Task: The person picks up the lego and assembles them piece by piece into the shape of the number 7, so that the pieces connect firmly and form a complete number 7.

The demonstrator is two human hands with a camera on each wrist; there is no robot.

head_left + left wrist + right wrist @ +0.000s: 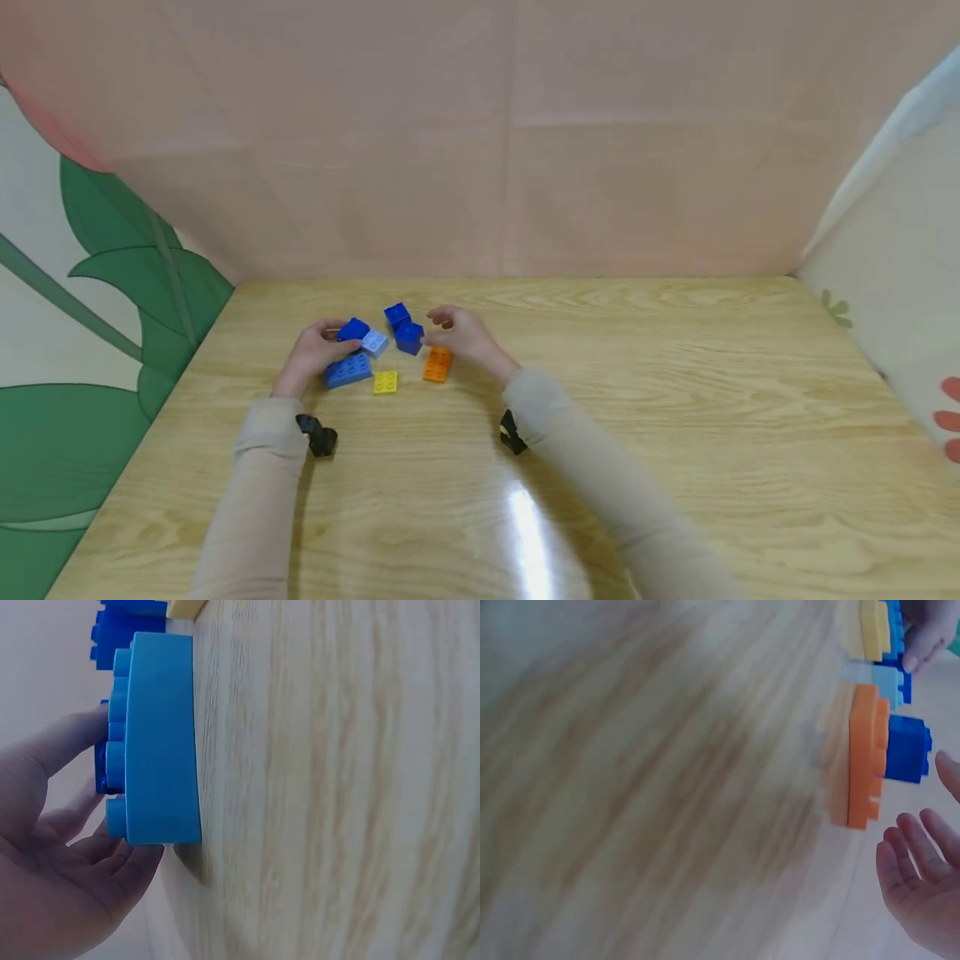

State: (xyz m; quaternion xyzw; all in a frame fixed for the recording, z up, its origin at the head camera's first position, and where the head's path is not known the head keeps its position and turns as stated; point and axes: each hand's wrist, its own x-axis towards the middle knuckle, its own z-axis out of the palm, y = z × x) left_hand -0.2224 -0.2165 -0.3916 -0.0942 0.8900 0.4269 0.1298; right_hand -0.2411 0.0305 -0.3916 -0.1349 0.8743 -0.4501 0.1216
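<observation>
My left hand (309, 354) pinches a dark blue brick (354, 329) between thumb and fingers, at the left of a small group of toy bricks. Close by its thumb sits a pale blue brick (375, 342). A long medium blue brick (161, 742) lies on the table just in front of that hand. On the other side, my right hand (467, 340) is spread with nothing in its grasp. Its thumb tip comes near a dark blue brick (409, 337), behind which stands another dark blue brick (397, 314). An orange brick (865, 757) lies below the right fingers.
A small yellow brick (386, 382) lies on the wooden table (675, 400) at the front of the group. Black wrist-worn devices (321, 438) show beside both sleeves. A pink cloth (495, 150) hangs behind the table, and printed panels stand at both sides.
</observation>
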